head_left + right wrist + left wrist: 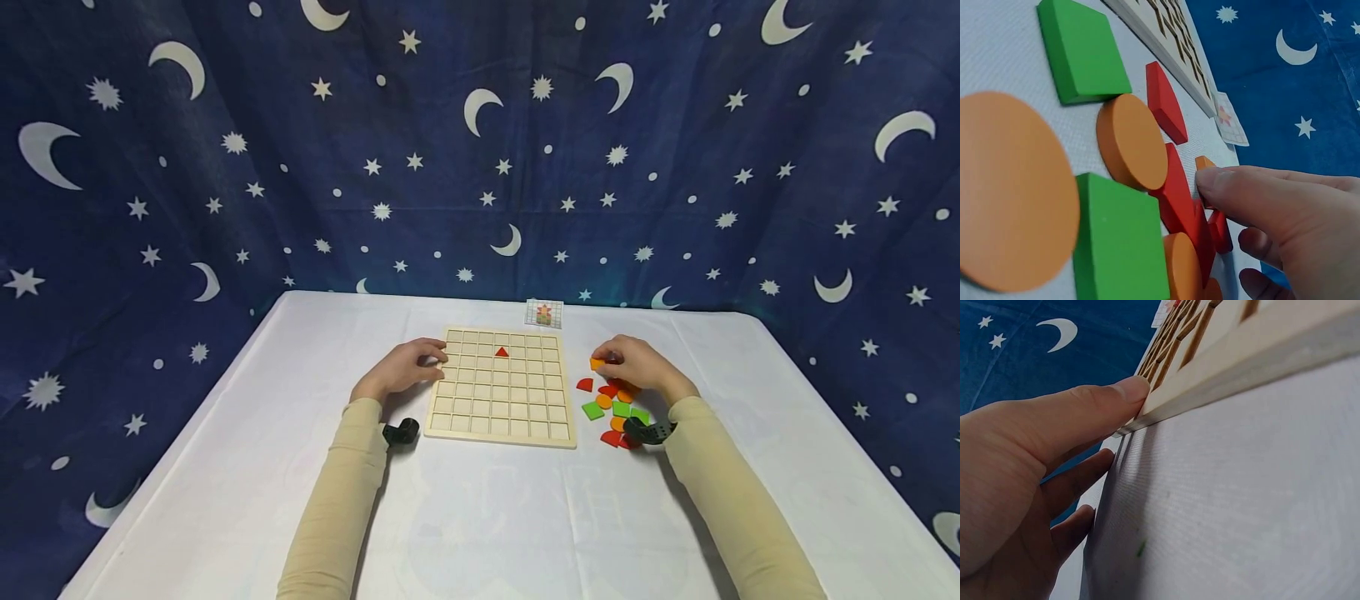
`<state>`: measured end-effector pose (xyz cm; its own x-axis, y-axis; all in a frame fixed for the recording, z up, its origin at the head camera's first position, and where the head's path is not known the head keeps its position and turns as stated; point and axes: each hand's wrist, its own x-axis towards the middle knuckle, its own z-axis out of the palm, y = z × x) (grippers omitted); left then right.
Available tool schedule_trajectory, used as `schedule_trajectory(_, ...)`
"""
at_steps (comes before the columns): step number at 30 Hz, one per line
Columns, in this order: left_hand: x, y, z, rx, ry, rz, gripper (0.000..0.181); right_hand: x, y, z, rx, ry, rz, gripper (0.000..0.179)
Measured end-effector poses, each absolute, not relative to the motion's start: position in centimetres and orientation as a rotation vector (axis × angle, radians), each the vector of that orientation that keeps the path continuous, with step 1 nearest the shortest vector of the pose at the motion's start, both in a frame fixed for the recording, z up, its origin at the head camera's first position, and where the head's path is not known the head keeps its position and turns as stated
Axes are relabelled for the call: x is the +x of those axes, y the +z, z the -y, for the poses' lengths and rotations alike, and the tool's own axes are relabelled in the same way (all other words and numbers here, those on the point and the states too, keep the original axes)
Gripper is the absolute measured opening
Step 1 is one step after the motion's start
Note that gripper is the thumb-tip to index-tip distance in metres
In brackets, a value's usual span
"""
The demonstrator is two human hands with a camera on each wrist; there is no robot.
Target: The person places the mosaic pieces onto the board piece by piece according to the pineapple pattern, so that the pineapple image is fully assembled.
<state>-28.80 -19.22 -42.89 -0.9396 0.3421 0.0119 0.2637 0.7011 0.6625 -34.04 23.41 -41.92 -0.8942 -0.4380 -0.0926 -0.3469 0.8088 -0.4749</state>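
The pale wooden grid board (491, 438) lies flat on the table, with a red triangle (502, 352) in one of its upper cells. At the board's left edge is my left hand (403, 367); in the left wrist view the thumb (1132, 390) touches the rim and the other fingers are loosely spread. To the right of the board, my right hand (639, 364) pinches an orange piece (597, 364) between thumb and fingers. Its full shape is partly hidden. Below that hand are loose green squares (592, 411), orange discs (1135, 142) and red curved-edged pieces (584, 384).
Behind the board's upper right corner lies a small pattern card (543, 313) with a printed grid and coloured figure. A white cloth (480, 517) covers the table. A dark blue curtain (420, 225) with moons and stars hangs beyond the far edge.
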Motion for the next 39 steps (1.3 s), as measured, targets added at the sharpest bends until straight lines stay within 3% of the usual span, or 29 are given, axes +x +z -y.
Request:
schedule_trajectory(18, -28.9, -42.7, 19.2, 0.5, 1.079, -2.784, 0.033, -34.4, -41.7, -21.7, -0.571, -0.712, -2.905, 0.034)
schedule_trajectory(39, -29.0, -42.9, 19.3, 0.488, 1.065, -2.779, 0.033, -33.1, -40.9, -12.9, -0.993, -0.806, -2.807, 0.029)
